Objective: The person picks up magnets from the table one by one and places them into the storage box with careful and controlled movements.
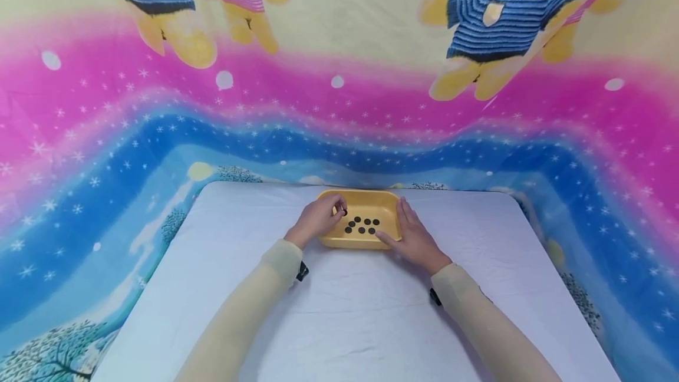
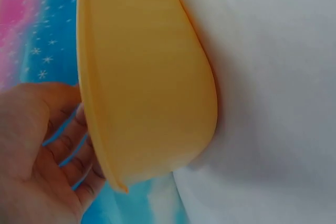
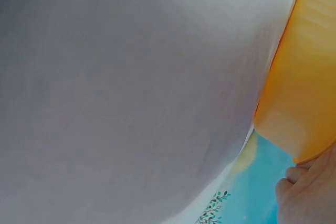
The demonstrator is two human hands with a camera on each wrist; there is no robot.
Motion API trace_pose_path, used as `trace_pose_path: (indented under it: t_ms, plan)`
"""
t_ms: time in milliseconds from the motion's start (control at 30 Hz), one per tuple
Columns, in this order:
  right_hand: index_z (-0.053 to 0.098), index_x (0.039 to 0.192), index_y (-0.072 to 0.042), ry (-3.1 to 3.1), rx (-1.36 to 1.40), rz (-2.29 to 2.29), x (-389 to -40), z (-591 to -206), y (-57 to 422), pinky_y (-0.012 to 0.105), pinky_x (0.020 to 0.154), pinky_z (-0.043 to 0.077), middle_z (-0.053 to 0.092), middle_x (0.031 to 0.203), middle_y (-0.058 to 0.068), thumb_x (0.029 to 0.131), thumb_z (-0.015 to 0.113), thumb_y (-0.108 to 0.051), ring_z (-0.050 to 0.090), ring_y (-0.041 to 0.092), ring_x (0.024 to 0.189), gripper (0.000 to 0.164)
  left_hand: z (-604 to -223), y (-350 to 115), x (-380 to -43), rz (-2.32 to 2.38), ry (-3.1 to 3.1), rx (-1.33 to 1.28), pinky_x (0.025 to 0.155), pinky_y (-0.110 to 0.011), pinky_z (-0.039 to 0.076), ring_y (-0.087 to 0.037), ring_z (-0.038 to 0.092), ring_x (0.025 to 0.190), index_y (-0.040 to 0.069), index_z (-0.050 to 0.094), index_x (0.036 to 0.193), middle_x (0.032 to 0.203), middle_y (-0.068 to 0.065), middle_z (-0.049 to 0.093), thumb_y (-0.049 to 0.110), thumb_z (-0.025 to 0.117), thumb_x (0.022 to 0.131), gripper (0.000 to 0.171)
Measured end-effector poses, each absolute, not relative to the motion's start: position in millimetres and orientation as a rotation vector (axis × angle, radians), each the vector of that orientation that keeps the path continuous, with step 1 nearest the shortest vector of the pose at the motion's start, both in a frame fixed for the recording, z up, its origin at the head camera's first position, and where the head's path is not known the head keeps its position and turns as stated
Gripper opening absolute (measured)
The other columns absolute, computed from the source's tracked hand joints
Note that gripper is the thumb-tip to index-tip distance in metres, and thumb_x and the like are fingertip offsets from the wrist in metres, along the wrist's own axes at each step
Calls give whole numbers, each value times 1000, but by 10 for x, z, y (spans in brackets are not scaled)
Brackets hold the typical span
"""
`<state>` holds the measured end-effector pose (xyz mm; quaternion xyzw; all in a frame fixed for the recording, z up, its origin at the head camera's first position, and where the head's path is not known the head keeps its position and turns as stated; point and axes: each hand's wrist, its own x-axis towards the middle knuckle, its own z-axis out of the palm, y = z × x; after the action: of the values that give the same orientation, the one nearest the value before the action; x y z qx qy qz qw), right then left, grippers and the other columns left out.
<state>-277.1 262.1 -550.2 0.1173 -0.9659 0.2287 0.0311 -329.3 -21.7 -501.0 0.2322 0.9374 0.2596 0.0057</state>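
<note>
A yellow plastic tray (image 1: 360,243) with raised walls stands near the table's far edge. Several small dark round discs (image 1: 367,221) lie spread on its floor. At the tray's left end my left hand (image 1: 318,217) reaches over the rim and pinches one dark disc (image 1: 345,213) between thumb and fingertips. My right hand (image 1: 416,243) holds the right end, its thumb over the front rim and its fingers along the outer right side. In the left wrist view the tray wall (image 2: 149,77) hides the left fingertips and the disc. The right wrist view shows only part of the right hand (image 3: 310,195).
A white cloth (image 1: 339,311) covers the table. Behind the table and along its sides hangs a printed curtain (image 1: 339,111) with bears and snowflakes. Dark wrist straps (image 1: 302,271) show at both sleeves.
</note>
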Motion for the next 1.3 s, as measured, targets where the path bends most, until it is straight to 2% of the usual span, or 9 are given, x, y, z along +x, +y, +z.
trace_pose_path:
  t_ms: [167,400,833,1067,1300]
  plan:
    - [-7,161,-14,-2978,351,718,-2769,-5494,2600,54,123,15,-8,169,6,87,45,-81,3,31,155,112,-5081,-169,-3382,767,2945,695,63,-29,49,-7,58,74,26,63,105,90,14,63,28,62,100,5]
    - [-3,161,-11,-2973,358,714,-2763,-5454,2578,54,123,16,-3,169,11,89,48,-77,7,34,154,111,-5094,-93,-3427,720,2939,697,63,-30,49,-10,58,74,18,66,105,88,9,63,23,64,99,8]
    - [-6,161,-13,-2985,367,700,-2769,-5498,2564,52,124,15,-14,167,0,86,44,-82,0,26,155,113,-5235,-28,-3517,620,2980,607,68,-31,50,-11,58,77,19,65,102,89,6,65,21,65,99,4]
    - [-4,161,-10,-2972,371,706,-2744,-5452,2597,53,124,14,-8,168,7,90,49,-75,1,28,155,110,-5262,41,-3545,564,2989,645,67,-30,51,-11,58,76,19,67,100,87,7,65,22,63,99,4]
    - [-3,161,-10,-2976,360,694,-2745,-5455,2606,52,124,15,-7,169,8,87,47,-79,3,30,155,113,-5303,86,-3577,487,3005,634,67,-29,48,-10,57,73,24,64,95,81,8,62,23,61,100,6]
